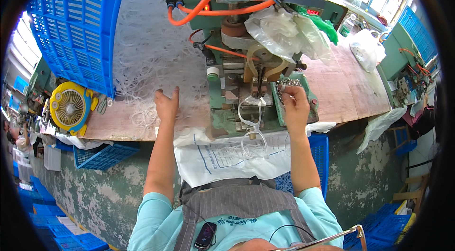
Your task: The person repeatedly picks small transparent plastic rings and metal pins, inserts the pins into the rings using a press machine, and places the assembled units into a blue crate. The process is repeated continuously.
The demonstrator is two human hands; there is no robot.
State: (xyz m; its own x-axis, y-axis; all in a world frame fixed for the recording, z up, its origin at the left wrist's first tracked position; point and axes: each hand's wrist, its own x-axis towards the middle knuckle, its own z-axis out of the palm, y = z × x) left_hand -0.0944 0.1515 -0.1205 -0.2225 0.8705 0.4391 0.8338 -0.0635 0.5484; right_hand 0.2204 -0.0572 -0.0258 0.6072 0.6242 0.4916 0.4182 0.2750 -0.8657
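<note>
My left hand (167,105) is held over the table with fingers apart and nothing in it, beside a large pile of clear plastic eyeglass frames (156,37). My right hand (295,104) dips into a green tray (278,111) holding many small metal parts (287,82). Its thumb and fingers are pinched together; whatever is between them is too small to make out. Between my hands, one clear eyeglass frame (250,122) hangs at the front of the green press machine (225,118), one rim under the tool head (257,87) and the other over the edge.
A blue crate (76,23) leans at the back left, above a yellow fan (70,108). Orange air hoses (222,12) and plastic bags (284,33) hang around the machine. A white sack (204,156) covers the front edge. A white bag (368,51) sits at the right.
</note>
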